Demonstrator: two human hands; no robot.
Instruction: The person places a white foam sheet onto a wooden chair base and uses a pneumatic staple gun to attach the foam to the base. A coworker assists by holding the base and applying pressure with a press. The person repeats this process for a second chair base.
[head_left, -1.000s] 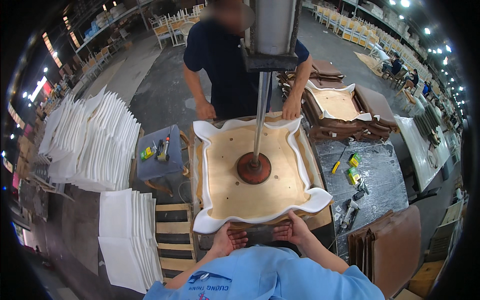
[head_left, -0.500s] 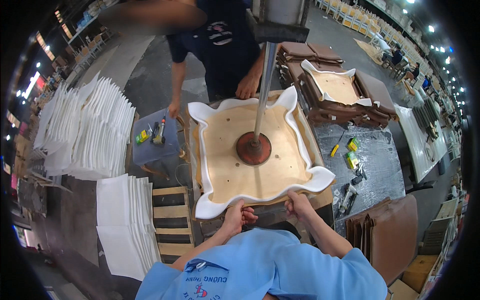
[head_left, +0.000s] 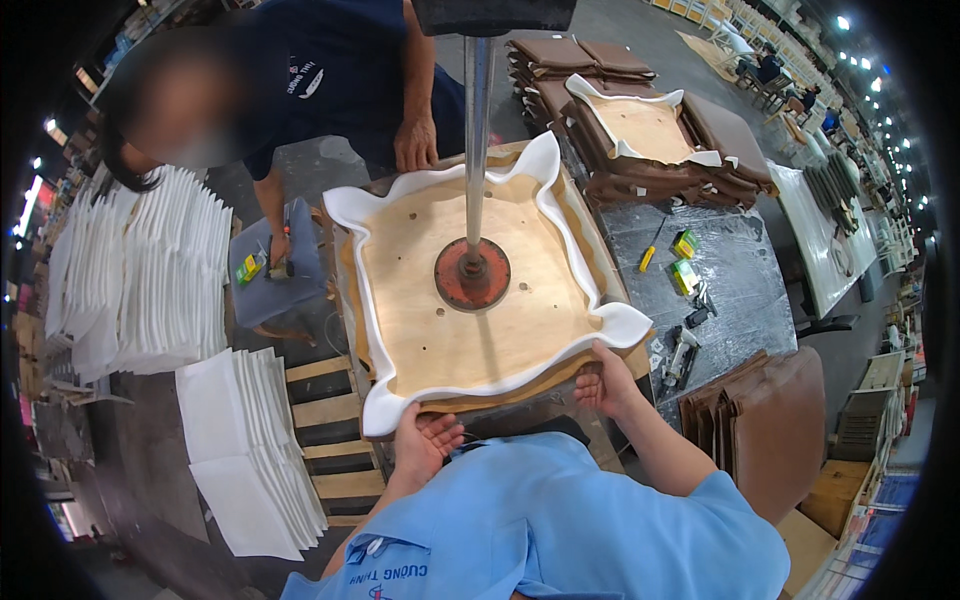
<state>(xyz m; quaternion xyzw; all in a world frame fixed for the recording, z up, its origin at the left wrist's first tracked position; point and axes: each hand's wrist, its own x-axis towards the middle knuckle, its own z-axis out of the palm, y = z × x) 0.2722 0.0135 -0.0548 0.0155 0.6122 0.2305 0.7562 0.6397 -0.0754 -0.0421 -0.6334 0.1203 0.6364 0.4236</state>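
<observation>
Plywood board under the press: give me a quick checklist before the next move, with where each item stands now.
1. Round press foot down on the plywood board: ok.
2. White foam curling up past the board on all four sides: ok.
3. Left hand at the near foam edge, palm open: ok.
4. Right hand on the near right edge: ok.
5. Co-worker's hand resting on the far edge, near the press rod: not ok.
6. Foam gripped firmly by either hand: cannot tell.

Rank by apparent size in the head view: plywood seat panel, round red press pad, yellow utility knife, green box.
1. plywood seat panel
2. round red press pad
3. yellow utility knife and green box: too alike to rank.
</observation>
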